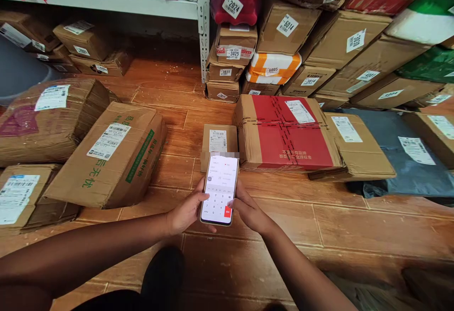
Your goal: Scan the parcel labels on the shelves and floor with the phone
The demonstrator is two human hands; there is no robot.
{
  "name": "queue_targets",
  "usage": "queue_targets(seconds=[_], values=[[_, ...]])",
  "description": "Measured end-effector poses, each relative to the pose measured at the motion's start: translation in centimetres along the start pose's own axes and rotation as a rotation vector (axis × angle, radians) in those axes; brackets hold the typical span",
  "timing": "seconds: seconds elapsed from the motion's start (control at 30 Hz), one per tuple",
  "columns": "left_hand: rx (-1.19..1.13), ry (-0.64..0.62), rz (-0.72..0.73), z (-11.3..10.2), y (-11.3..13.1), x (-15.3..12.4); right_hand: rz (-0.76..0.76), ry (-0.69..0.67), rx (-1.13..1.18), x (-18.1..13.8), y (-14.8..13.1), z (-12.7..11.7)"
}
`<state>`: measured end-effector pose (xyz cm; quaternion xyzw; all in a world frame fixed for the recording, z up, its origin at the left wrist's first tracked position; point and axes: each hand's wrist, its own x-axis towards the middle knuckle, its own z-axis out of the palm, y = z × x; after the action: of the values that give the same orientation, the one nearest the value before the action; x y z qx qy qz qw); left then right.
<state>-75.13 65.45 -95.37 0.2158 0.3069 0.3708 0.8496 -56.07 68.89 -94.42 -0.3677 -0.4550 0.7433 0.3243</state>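
Note:
Between my two hands is a smartphone (219, 190), its lit screen showing a number keypad with a red key at the lower right. My left hand (187, 209) is wrapped round the phone's left edge, thumb on the screen. From the right side, my right hand (248, 207) grips the other edge, with its thumb over the keypad near the red key. Just beyond the phone lies a small cardboard box (220, 133) with a white label, partly hidden by the phone. Touching that box on its right is a larger red and brown box (283, 133).
Several labelled cartons lie at left, among them a box with green lettering (106, 155). A flat carton (354, 145) and a grey plastic parcel (400, 150) lie to the right. Behind stand numbered parcel stacks (287, 27) and a white metal shelf (106, 6). The floor (227, 263) is wood-patterned.

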Motion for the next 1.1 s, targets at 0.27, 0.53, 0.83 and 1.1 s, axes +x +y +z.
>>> queue_targets(seconds=[0.27,0.53,0.83,1.1], values=[[0.067,0.004,-0.017,0.0,-0.1,0.1,0.01,0.324,0.019,1.4,-0.1,2.1],[0.148,0.022,-0.051,0.1,-0.7,0.3,0.012,0.497,-0.003,2.0,0.0,3.7],[0.18,0.075,-0.112,0.8,-0.2,0.0,0.022,0.552,-0.02,2.5,0.3,4.0],[0.109,0.061,-0.082,0.4,-0.1,-0.1,0.017,0.466,0.034,2.3,-0.2,3.7]])
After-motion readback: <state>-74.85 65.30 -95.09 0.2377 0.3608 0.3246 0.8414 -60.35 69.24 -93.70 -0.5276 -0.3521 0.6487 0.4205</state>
